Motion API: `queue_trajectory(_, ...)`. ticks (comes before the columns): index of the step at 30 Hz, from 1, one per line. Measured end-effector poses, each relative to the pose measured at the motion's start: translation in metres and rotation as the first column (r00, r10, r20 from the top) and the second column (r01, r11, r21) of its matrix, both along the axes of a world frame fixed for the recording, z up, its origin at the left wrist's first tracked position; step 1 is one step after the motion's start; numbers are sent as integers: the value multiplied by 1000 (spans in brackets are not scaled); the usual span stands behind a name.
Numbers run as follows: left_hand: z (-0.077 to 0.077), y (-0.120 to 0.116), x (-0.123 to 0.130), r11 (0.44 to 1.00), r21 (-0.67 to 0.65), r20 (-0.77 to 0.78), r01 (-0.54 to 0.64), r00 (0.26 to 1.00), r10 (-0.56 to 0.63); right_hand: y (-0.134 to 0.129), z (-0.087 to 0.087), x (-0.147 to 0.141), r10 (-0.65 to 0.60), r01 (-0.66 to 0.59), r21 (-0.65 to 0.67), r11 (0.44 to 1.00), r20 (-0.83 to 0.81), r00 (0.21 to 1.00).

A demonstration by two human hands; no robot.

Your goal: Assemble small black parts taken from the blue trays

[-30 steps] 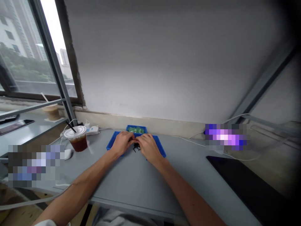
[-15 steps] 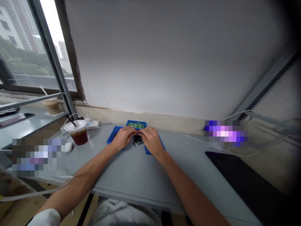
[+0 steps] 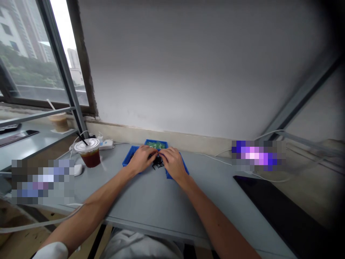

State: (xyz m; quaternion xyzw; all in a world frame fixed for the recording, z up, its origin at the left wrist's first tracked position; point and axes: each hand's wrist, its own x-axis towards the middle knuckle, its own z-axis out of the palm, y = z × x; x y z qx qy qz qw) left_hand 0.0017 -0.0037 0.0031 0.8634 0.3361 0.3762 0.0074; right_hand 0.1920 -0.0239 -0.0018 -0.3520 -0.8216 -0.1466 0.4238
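My left hand (image 3: 142, 158) and my right hand (image 3: 172, 163) meet at the fingertips above a small pile of thin black pieces (image 3: 157, 165) on the grey desk. The fingers of both are pinched together; whatever lies between them is too small to make out. Beneath the left hand is a blue bin (image 3: 127, 158), its contents mostly covered. Another blue bin (image 3: 169, 176) is partly hidden under the right hand. Just beyond the fingers, a third blue bin (image 3: 147, 141) holds green pieces (image 3: 157, 145).
A lidded cup of dark drink (image 3: 90, 158) with a black straw stands to the left, near a white power strip (image 3: 106, 144) and a white mouse (image 3: 78, 169). At the right lies a long black mat (image 3: 275, 205). White cables (image 3: 215, 158) run along the wall.
Both hands stay together over the black pieces, with only slight finger movement. The whole view has shifted a little.
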Motion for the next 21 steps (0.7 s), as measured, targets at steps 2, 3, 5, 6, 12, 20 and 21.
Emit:
queue_trajectory(2,0,0,0,1000,6,-18,-1,1000,1,-1,0,0,3,-3,-7,1000,7,1000)
queue_trajectory(3,0,0,0,1000,7,-26,2,1000,-2,-1,0,0,3,-3,-9,1000,11,1000)
queue_trajectory(5,0,0,0,1000,6,-41,9,999,-9,-1,0,0,-1,1,-13,1000,19,1000)
queue_trajectory(6,-1,0,0,1000,3,-48,12,999,-12,-1,0,0,-4,5,-15,1000,23,1000)
queue_trajectory(12,-2,1,0,1000,13,-71,11,997,-10,0,-1,0,-13,14,-16,1000,52,999)
queue_trajectory(20,0,0,-1,1000,21,-70,13,997,-11,-1,-1,-1,-80,83,-66,994,45,996)
queue_trajectory(21,-1,0,-1,1000,25,-72,14,997,-13,0,-1,-1,-85,89,-70,994,56,995)
